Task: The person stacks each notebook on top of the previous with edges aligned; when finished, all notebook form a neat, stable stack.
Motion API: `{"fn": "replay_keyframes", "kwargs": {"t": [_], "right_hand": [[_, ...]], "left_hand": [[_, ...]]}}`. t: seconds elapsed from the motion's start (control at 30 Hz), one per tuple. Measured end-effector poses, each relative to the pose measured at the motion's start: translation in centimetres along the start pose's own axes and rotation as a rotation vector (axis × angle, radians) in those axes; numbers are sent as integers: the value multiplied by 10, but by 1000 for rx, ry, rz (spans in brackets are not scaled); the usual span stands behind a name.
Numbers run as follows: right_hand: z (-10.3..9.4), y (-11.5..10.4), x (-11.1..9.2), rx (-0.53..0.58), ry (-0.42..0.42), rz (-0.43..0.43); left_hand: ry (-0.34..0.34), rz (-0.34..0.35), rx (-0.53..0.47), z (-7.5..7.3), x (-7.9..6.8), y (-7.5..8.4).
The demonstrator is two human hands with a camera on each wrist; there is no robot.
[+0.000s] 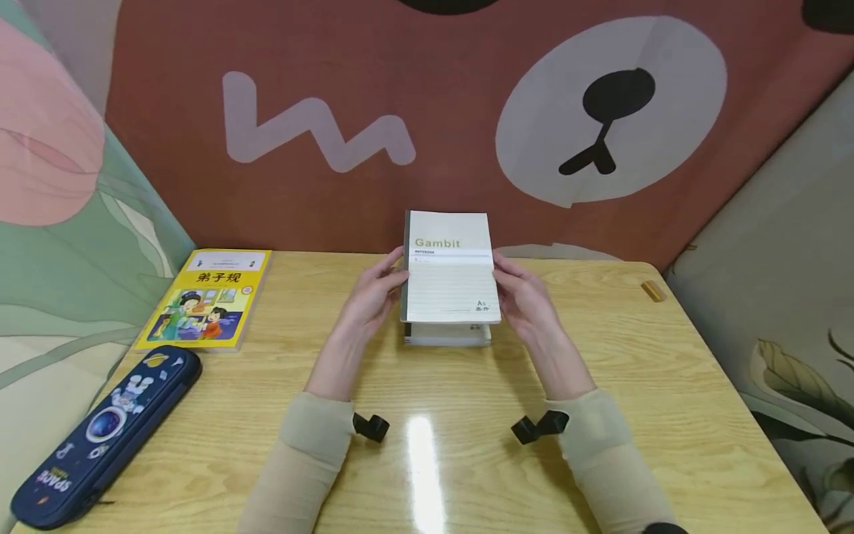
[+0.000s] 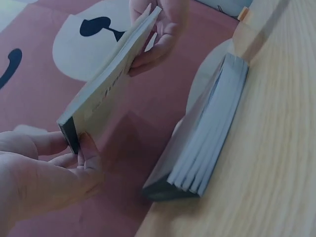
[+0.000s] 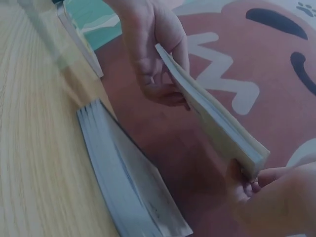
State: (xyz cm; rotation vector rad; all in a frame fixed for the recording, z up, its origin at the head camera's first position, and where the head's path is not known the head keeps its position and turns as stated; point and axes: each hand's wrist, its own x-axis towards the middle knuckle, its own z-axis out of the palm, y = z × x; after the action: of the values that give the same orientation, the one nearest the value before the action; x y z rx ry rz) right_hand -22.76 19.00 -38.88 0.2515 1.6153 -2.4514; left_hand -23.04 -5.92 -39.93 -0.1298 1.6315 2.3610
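Note:
A white Gambit notebook [image 1: 448, 289] with a dark spine is held between my two hands, above a stack of notebooks [image 1: 454, 338] on the table. My left hand [image 1: 372, 293] pinches its spine edge between thumb and fingers. On the opposite edge, my right hand [image 1: 527, 300] grips it the same way. The left wrist view shows an air gap between the held notebook [image 2: 106, 81] and the stack [image 2: 210, 128], whose several page blocks lie one on another. In the right wrist view the held notebook [image 3: 212, 116] is tilted over the stack [image 3: 123, 173].
A yellow picture-cover book [image 1: 207, 300] lies at the table's back left. In front of it is a dark blue space-themed pencil case [image 1: 107, 437]. A small brown block [image 1: 654, 291] sits near the back right corner of the wooden table [image 1: 667, 415]. A printed cloth backdrop [image 1: 454, 89] rises behind.

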Motion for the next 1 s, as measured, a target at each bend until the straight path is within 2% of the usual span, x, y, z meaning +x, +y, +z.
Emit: {"fn": "replay_keyframes", "kwargs": {"t": [0.13,0.4,0.63,1.0], "right_hand": [[-4,6,4,-43,-6,21],[-9,16,14,-162,25,40],[-15,23,21,-225,49,76],[-18,28,24,-348,32,27]], "left_hand": [[10,-39,52,-5,4,-5],[54,-25,304,-9,7,-14],[48,-29,362,-11,9,-18],[38,19,474,-13,14,-25]]}}
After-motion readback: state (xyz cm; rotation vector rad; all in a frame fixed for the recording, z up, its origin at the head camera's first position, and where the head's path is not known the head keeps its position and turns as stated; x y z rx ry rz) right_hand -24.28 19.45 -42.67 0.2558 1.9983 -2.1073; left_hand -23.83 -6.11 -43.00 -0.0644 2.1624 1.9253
